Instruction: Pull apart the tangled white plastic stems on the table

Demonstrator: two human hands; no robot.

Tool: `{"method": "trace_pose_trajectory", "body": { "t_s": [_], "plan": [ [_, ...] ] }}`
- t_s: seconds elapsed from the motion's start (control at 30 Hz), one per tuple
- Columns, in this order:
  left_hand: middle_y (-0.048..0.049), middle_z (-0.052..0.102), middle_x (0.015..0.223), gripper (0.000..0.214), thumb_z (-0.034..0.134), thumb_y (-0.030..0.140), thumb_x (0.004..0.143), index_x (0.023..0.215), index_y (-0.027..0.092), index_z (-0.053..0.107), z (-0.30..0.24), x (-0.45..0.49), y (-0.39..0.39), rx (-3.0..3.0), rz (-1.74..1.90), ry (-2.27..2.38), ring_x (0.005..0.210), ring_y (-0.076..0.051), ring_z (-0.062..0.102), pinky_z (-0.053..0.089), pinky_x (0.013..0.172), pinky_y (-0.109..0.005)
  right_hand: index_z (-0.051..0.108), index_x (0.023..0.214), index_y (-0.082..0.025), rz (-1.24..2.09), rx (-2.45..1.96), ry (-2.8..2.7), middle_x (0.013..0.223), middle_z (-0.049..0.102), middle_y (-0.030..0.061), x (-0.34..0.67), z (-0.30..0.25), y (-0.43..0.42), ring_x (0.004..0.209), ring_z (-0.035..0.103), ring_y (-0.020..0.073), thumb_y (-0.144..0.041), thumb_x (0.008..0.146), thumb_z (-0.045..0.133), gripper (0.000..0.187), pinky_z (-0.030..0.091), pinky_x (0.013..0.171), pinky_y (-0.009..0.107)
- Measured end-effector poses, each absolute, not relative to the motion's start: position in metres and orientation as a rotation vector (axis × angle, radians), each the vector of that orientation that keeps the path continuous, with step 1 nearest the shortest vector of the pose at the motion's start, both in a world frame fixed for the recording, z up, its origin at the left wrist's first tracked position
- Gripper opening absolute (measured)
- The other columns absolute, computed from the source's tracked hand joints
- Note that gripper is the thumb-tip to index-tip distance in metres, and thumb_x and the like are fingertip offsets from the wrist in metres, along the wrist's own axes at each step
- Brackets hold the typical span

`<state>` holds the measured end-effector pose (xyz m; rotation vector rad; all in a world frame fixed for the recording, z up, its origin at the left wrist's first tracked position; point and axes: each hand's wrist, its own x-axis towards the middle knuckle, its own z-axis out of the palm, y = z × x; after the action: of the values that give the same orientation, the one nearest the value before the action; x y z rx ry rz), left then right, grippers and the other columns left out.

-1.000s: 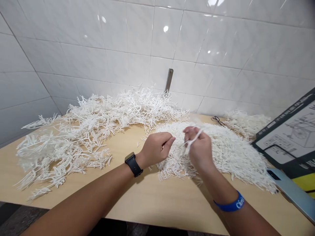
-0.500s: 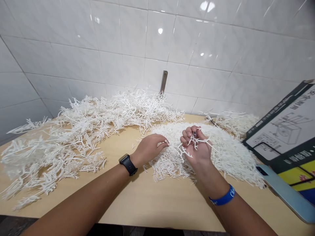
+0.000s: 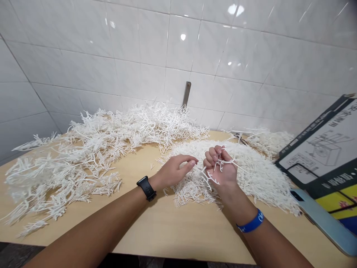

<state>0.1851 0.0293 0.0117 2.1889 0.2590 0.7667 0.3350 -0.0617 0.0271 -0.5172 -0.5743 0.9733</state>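
My right hand (image 3: 221, 167) is curled, palm up, around a white branched plastic sprue (image 3: 214, 172) whose arms stick out between the fingers. My left hand (image 3: 175, 170), with a black watch at the wrist, reaches toward it with thumb and forefinger loosely apart over a heap of small white plastic sticks (image 3: 256, 175). Nothing shows between the left fingers. Both hands hover just above the wooden table (image 3: 173, 227).
A large pile of white branched sprues (image 3: 92, 152) covers the left and back of the table. A printed cardboard box (image 3: 326, 149) leans at the right, with a pale blue phone (image 3: 323, 219) beside it. A metal bracket (image 3: 186, 93) is fixed to the tiled wall.
My right hand has turned palm up with the sprue spread open in it. My left hand went down to the stick heap and now lifts its fingers toward the sprue.
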Motion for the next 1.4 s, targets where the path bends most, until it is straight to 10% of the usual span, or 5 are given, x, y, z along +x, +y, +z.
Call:
{"method": "trace_pose_trajectory", "body": {
  "t_s": [0.7,0.97,1.13,1.4],
  "plan": [
    [-0.0028,0.060,0.076,0.017,0.060,0.031,0.079,0.071,0.017,0.056,0.020,0.182,0.070,1.043,0.948,0.721,0.068,-0.012,0.055,0.043,0.066,-0.025,0.043,0.062,-0.018,1.311,-0.628,-0.678,0.046,0.033,-0.0072,0.300,0.014,-0.063,0.040,0.018,0.0058,-0.033,0.089,0.056,0.033,0.019,0.038,0.016],
    [-0.0074,0.071,0.093,0.020,0.053,0.028,0.086,0.094,0.019,0.069,0.010,0.182,0.083,1.719,0.997,0.634,0.077,-0.018,0.062,0.050,0.070,-0.032,0.063,0.079,-0.015,1.348,-0.525,-0.629,0.057,0.057,-0.0005,0.300,0.014,-0.062,0.042,0.044,0.0070,-0.026,0.079,0.060,0.012,0.035,0.036,0.015],
    [-0.0044,0.069,0.117,0.030,0.045,0.020,0.088,0.106,0.023,0.069,-0.005,0.190,0.066,2.057,0.956,0.439,0.111,-0.022,0.060,0.044,0.098,-0.039,0.066,0.100,-0.015,1.273,-0.597,-0.532,0.086,0.072,0.0042,0.305,0.023,-0.065,0.068,0.066,0.0122,-0.015,0.079,0.052,0.025,0.057,0.066,0.024],
    [-0.0060,0.070,0.110,0.030,0.042,0.025,0.090,0.103,0.020,0.068,-0.004,0.184,0.066,2.150,1.011,0.526,0.102,-0.022,0.062,0.046,0.094,-0.036,0.065,0.113,-0.019,1.193,-0.608,-0.596,0.131,0.060,0.0063,0.299,0.029,-0.066,0.111,0.062,0.0174,-0.011,0.077,0.052,0.039,0.051,0.098,0.032]
  ]
}}
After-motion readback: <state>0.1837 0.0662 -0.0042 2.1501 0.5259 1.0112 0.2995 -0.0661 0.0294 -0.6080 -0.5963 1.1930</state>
